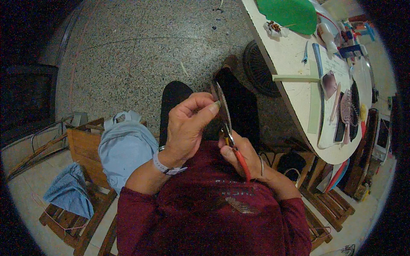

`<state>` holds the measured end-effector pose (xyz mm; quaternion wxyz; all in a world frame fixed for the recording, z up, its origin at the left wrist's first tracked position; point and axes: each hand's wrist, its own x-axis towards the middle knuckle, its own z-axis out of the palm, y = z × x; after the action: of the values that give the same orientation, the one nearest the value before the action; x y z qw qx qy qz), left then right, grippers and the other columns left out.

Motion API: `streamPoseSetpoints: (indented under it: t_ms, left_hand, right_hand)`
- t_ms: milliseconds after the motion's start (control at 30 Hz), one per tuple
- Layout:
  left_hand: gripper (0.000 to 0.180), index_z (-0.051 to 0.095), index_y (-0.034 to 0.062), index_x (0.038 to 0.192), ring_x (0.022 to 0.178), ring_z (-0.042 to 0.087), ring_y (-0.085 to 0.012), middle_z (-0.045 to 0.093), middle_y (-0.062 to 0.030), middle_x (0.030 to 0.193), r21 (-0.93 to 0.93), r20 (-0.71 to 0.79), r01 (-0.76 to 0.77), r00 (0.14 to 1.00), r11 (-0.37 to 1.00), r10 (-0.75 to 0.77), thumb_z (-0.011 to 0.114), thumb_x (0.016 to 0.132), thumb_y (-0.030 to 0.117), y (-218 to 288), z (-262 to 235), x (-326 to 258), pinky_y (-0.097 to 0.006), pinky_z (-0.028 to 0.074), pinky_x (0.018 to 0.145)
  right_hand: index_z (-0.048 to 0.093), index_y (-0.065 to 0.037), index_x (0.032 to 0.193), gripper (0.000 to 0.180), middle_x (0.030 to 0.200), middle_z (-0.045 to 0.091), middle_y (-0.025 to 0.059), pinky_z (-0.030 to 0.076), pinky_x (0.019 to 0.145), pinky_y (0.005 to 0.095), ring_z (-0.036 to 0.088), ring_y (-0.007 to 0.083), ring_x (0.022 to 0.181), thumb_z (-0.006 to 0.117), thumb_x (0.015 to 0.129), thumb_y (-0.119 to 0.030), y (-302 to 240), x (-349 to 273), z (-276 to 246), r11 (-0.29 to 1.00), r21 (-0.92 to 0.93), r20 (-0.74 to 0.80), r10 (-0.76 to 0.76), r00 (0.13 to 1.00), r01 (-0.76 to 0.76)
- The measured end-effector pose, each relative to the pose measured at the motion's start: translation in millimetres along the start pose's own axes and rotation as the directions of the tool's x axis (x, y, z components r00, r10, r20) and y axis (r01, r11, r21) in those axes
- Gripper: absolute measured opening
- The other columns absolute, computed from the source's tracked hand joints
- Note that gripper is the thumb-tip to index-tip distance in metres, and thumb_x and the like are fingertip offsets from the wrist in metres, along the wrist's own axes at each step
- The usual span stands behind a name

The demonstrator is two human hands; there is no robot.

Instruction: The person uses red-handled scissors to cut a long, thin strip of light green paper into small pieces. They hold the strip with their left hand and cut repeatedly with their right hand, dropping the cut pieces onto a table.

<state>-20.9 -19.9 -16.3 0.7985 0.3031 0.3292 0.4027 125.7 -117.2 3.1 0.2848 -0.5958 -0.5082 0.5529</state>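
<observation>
In front of my dark red shirt, my right hand [241, 153] is wrapped round a pair of scissors [242, 164] with red handles. Their long metal blades point up and away from me, tips close to my left fingers. My left hand [185, 123] has thumb and forefinger pinched together beside the blades. Whatever sits in that pinch is too small to make out. A watch with a pale strap [168, 167] is on my left wrist, and a thin bangle [262, 165] on my right.
A white table [294, 100] curves along my right, holding a green mat [294, 15], an open notebook [331, 106], a hairbrush [346, 113] and pale strips [297, 78]. Beneath it stands a round black fan [258, 70]. A light blue backpack [128, 149] and wooden stools [72, 222] are at my left.
</observation>
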Motion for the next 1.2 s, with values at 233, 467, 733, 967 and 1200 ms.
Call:
streamPoseSetpoints:
  t_ms: [233,467,733,967,1200]
  left_hand:
    - [0.006,0.059,-0.0005,0.091,0.091,0.060,-0.0187,0.055,-0.0070,0.103,0.015,-0.017,-0.013,1.000,1.000,0.013,0.058,0.087,0.004,-4,-1,-2,-0.038,0.051,0.088]
    - [0.010,0.059,-0.0018,0.093,0.094,0.061,-0.0220,0.057,-0.0092,0.105,-0.034,-0.024,0.006,1.000,0.999,-0.007,0.059,0.087,0.006,1,3,-3,-0.039,0.050,0.089]
    - [0.009,0.059,-0.0003,0.092,0.094,0.061,-0.0223,0.058,-0.0085,0.102,-0.064,-0.042,0.033,0.999,0.997,-0.035,0.059,0.087,0.007,3,3,-2,-0.040,0.049,0.090]
    - [0.006,0.060,0.0002,0.088,0.094,0.060,-0.0211,0.056,-0.0071,0.103,-0.045,-0.032,0.021,0.999,0.999,-0.023,0.059,0.087,0.006,5,2,-1,-0.039,0.049,0.089]
    - [0.006,0.063,-0.0020,0.088,0.091,0.054,-0.0103,0.056,-0.0050,0.105,-0.088,-0.040,0.015,0.999,0.996,-0.019,0.063,0.083,0.000,4,2,-1,-0.024,0.043,0.084]
  right_hand:
    - [0.048,-0.001,0.095,0.028,0.075,0.060,0.0172,0.048,0.062,0.0413,0.062,0.0332,0.068,0.061,0.085,-0.024,-6,1,2,0.998,0.000,-0.012,0.055,0.998,-0.055]
    - [0.049,-0.002,0.096,0.029,0.074,0.060,0.0150,0.048,0.063,0.0401,0.062,0.0302,0.067,0.060,0.086,-0.027,-6,-1,-1,0.999,0.034,0.015,0.021,1.000,-0.022]
    - [0.050,-0.003,0.094,0.031,0.073,0.059,0.0146,0.048,0.062,0.0398,0.061,0.0296,0.066,0.060,0.086,-0.030,-8,0,-2,0.999,0.034,0.009,0.005,1.000,-0.006]
    - [0.049,-0.002,0.092,0.033,0.072,0.059,0.0150,0.048,0.061,0.0408,0.061,0.0301,0.066,0.060,0.087,-0.033,-6,0,-2,1.000,0.024,0.006,-0.019,1.000,0.019]
    - [0.047,-0.002,0.093,0.033,0.073,0.059,0.0152,0.048,0.062,0.0408,0.061,0.0317,0.066,0.060,0.087,-0.031,-7,2,-1,1.000,-0.005,-0.001,-0.015,1.000,0.015]
